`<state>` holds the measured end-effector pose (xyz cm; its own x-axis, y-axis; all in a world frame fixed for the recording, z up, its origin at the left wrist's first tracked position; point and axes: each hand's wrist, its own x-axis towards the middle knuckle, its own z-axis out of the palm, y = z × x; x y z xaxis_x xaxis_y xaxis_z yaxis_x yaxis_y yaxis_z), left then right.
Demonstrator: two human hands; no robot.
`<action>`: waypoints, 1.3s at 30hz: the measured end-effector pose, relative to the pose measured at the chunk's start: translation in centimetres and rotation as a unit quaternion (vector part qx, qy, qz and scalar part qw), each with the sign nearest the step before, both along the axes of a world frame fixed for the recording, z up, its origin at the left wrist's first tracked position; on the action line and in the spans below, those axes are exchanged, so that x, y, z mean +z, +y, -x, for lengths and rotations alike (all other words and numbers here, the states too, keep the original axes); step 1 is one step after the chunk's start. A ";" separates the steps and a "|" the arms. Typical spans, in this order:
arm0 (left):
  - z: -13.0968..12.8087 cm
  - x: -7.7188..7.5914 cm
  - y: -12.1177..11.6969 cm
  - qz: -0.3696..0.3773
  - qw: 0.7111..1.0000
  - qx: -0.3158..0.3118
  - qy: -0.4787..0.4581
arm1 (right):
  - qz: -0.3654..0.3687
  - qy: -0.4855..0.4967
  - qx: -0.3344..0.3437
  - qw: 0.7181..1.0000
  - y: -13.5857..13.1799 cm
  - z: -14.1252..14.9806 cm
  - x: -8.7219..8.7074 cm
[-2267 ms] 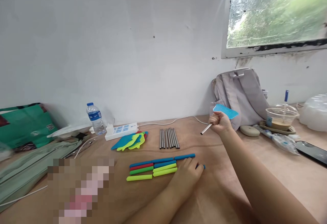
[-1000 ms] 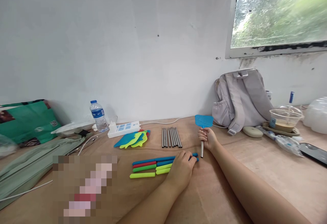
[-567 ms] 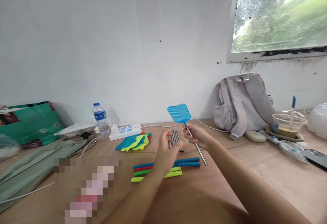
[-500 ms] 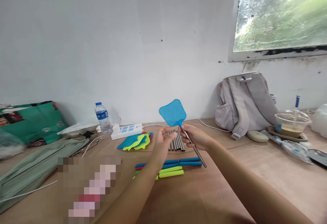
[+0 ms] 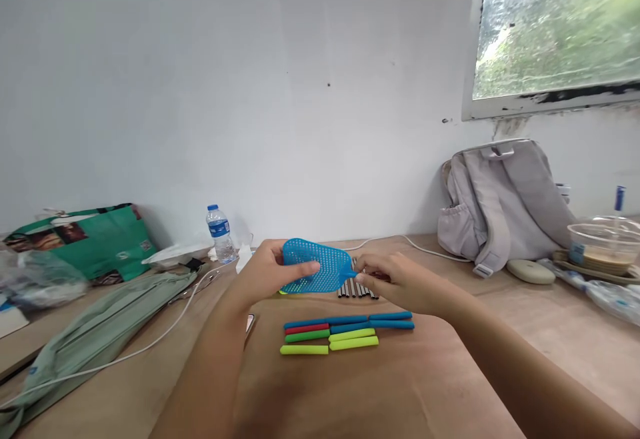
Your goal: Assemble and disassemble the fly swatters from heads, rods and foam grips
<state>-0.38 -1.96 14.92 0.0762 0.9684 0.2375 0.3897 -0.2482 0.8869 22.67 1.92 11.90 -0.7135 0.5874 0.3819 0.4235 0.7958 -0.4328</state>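
A blue perforated fly swatter head [image 5: 323,265] is held up between my hands, lying sideways. My left hand [image 5: 267,272] grips its broad end, thumb across the mesh. At the narrow neck, the fingers of my right hand [image 5: 390,279] pinch together; the metal rod seen earlier is hidden by this hand. Behind and below lies a row of metal tubes [image 5: 346,289], partly covered by the swatter and my fingers. Nearer me are foam-like handle sleeves: blue [image 5: 393,324], red [image 5: 307,329], green [image 5: 307,336] and yellow [image 5: 354,343].
A water bottle [image 5: 221,235] and a green bag [image 5: 107,242] stand at the left, with grey-green cloth [image 5: 95,322] and a white cable in front. At the right are a grey backpack [image 5: 505,205], a beige oval case [image 5: 531,271] and a plastic drink cup [image 5: 603,245].
My left hand has moved onto the swatter head and holds its broad end. The swatter has tipped from upright to sideways and lower. The view has shifted slightly left.
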 end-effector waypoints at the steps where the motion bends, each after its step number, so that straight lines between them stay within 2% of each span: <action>1: -0.1 0.1 -0.4 0.007 0.999 0.010 0.046 | -0.006 -0.011 -0.001 1.000 -0.3 -0.1 0.2; 3: -0.2 0.2 -1.0 0.018 0.993 0.021 0.117 | -0.005 -0.037 0.009 0.999 -0.7 -0.4 0.6; 5: -0.2 0.3 -1.4 0.023 0.987 0.004 0.157 | 0.012 -0.063 0.021 0.998 -0.8 -0.7 0.8; 8: -0.4 0.5 -1.6 0.016 0.982 -0.057 0.177 | 0.024 -0.087 0.044 0.995 -0.6 -1.4 1.3; 11: -1.2 0.7 -1.8 -0.003 0.978 -0.074 0.197 | 0.031 -0.105 0.069 0.992 0.0 -2.4 1.8; 15: -2.4 0.4 -1.6 -0.030 0.961 -0.061 0.269 | 0.096 -0.121 0.085 0.984 1.1 -4.0 1.7; 18: -2.6 0.1 -1.3 -0.026 0.944 -0.078 0.320 | 0.161 -0.139 0.097 0.972 1.4 -4.6 1.5; 20: -2.5 0.2 -1.3 -0.010 0.937 -0.097 0.337 | 0.180 -0.155 0.101 0.966 1.3 -4.7 1.5; 23: -2.2 0.8 -1.5 0.020 0.928 -0.128 0.349 | 0.175 -0.163 0.098 0.966 0.9 -4.5 1.6; 27: -1.5 1.3 -1.7 0.027 0.925 -0.133 0.354 | 0.186 -0.158 0.115 0.963 0.9 -4.2 1.6; 34: 0.7 0.7 -0.7 0.037 0.942 -0.128 0.307 | 0.204 -0.136 0.096 0.965 1.5 -4.7 1.6; 39: 0.9 0.5 -0.3 0.041 0.949 -0.115 0.290 | 0.217 -0.149 0.105 0.959 1.8 -5.3 1.9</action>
<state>-1.31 -2.24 15.39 0.3826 0.9238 0.0144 0.7629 -0.3247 0.5591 27.97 3.68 13.84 -0.8726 0.4771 -0.1045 0.4301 0.6493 -0.6272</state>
